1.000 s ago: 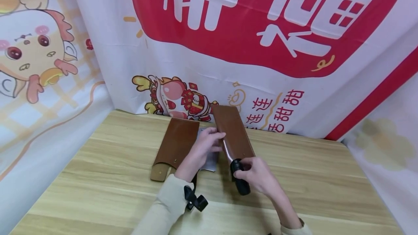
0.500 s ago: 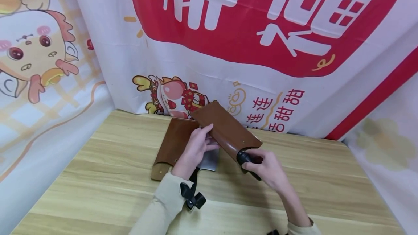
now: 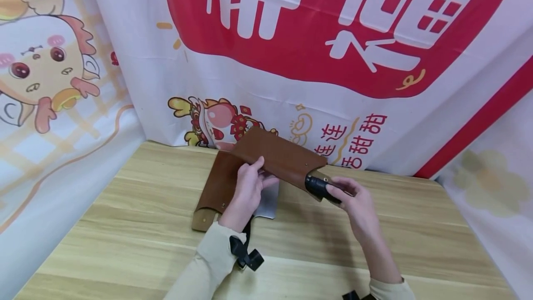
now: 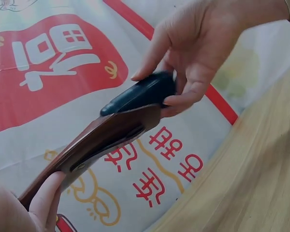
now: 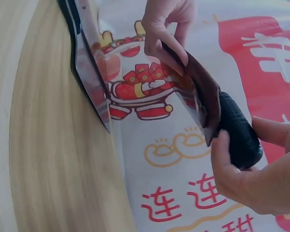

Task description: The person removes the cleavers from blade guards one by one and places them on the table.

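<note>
In the head view a brown leather knife sheath (image 3: 283,156) is held above the table, tilted, its mouth toward the right. My left hand (image 3: 248,189) grips its lower edge, thumb on the outer face. A knife's black handle (image 3: 320,188) sticks out of the mouth, and the sheath hides its blade. My right hand (image 3: 358,203) holds that handle between thumb and fingers; the right wrist view shows the grip on the handle (image 5: 238,130) up close. Under my left hand lie a second brown sheath (image 3: 216,182) and a broad metal blade (image 3: 268,200), partly covered.
The wooden table (image 3: 395,226) runs back to a printed cloth (image 3: 233,78) hanging behind it. Another printed cloth (image 3: 54,152) hangs along the left side. A black camera mount (image 3: 247,253) sits on my left wrist.
The held sheath has swung from steep to nearly sideways, its far end going left and the handle right. The strip of blade seen earlier is now hidden. My right hand moved right and up.
</note>
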The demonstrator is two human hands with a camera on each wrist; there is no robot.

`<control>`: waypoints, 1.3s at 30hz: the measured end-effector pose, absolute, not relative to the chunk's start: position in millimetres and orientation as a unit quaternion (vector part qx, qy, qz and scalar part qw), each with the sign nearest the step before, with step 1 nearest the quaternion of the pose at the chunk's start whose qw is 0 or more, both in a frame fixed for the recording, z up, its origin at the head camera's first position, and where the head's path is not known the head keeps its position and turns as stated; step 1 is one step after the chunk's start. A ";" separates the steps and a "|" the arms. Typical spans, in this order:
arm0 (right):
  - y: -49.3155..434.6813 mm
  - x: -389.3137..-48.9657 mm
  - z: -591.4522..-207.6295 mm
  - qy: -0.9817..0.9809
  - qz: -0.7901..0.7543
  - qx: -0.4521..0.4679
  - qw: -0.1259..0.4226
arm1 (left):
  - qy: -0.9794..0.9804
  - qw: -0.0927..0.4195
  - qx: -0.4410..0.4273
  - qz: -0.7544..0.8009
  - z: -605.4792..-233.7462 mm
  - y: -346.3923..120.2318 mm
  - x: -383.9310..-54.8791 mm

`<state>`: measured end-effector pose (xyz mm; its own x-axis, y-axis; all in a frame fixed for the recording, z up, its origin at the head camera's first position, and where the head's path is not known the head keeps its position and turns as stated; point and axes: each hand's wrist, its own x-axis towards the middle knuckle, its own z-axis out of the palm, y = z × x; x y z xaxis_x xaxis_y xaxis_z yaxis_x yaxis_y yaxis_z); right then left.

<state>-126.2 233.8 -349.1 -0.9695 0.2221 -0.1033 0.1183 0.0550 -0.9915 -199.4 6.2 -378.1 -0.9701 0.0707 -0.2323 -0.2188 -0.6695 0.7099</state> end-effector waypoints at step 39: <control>244.2 -133.3 -351.7 -0.507 0.848 -0.140 0.066 | 0.300 -0.052 -0.137 0.943 -375.3 3.8 -198.1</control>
